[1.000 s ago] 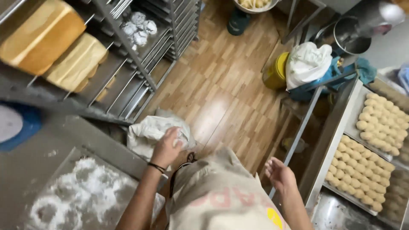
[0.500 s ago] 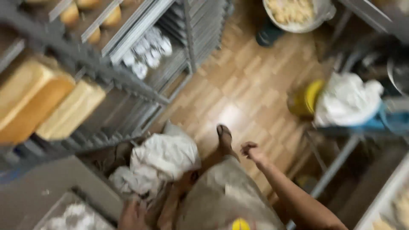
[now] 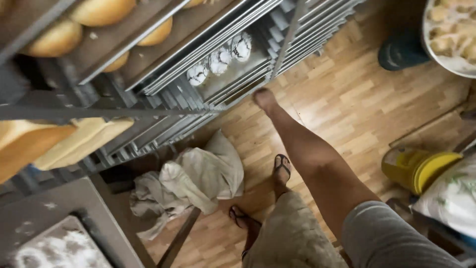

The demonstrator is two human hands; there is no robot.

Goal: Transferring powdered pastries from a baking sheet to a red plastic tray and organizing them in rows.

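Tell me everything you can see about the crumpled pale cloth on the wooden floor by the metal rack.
The crumpled off-white cloth looks like soft, worn fabric, greyish and grubby in places. It lies bunched in loose folds on the wooden plank floor, at the foot of the grey metal tray rack and against the corner of the grey metal table. One end trails down to the left. A thin dark bar crosses below it. The sandalled feet stand just right of it, apart from it.
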